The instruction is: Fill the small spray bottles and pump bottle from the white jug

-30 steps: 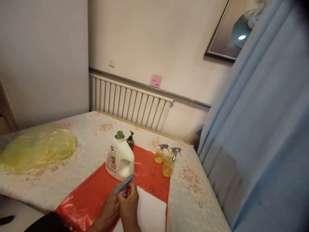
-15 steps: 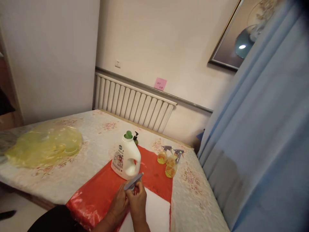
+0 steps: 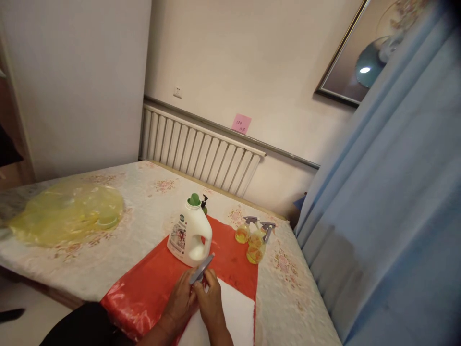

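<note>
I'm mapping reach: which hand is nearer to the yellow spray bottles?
Right. The right hand is left of the yellow spray bottles, closer to the camera; the left hand is farther left.

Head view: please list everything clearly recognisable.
Plastic jug: 1, white, centre
Pump bottle: 1, dark, behind jug
Spray bottles: 3, yellow, right of jug
Plastic sheet: 1, red, under jug
Rectangular sheet: 1, white, near hands
Translucent bag: 1, yellow, left
Floral cloth: 1, whitish, under sheets
Ribbed radiator: 1, white, wall
Paper note: 1, pink, wall
Socket: 1, white, wall
Framed picture: 1, brownish, upper right
Curtain: 1, blue, right
Trigger sprayer: 1, grey, held
Left hand, right hand: 2, bare, on sprayer
</note>
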`<state>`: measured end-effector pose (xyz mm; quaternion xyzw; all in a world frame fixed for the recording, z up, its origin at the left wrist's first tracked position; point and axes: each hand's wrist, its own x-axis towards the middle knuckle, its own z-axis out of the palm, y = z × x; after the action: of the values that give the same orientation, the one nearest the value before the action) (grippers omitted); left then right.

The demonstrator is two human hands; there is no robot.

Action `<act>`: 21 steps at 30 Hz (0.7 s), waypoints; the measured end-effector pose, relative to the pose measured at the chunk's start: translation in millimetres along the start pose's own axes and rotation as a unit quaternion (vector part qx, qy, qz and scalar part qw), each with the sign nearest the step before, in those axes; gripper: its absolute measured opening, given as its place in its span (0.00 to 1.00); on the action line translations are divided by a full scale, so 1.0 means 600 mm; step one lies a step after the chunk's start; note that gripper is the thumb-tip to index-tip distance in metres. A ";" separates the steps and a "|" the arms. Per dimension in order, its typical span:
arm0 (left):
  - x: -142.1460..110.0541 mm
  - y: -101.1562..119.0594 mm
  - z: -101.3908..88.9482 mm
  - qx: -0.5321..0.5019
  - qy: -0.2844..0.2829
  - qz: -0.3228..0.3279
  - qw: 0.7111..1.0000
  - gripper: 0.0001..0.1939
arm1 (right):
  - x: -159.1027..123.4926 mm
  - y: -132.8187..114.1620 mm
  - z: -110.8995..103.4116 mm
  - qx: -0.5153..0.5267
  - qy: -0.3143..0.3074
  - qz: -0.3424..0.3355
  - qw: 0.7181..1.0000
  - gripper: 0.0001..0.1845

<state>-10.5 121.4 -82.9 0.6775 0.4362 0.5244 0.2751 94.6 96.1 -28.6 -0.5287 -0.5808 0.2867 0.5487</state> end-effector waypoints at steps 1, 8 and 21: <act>0.000 0.000 0.000 0.002 0.000 -0.001 1.000 0.19 | -0.001 -0.002 -0.002 0.001 -0.002 -0.002 1.000 0.08; -0.001 0.003 -0.003 0.006 -0.009 -0.004 1.000 0.19 | 0.001 0.011 0.024 0.001 0.077 0.039 0.996 0.06; 0.001 0.003 -0.003 0.003 -0.015 0.013 1.000 0.21 | -0.006 -0.006 0.002 0.010 0.012 -0.002 1.000 0.12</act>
<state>-11.5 121.0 -80.3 0.6916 0.4247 0.5167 0.2727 91.7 92.0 -26.9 -0.5255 -0.5723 0.2854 0.5611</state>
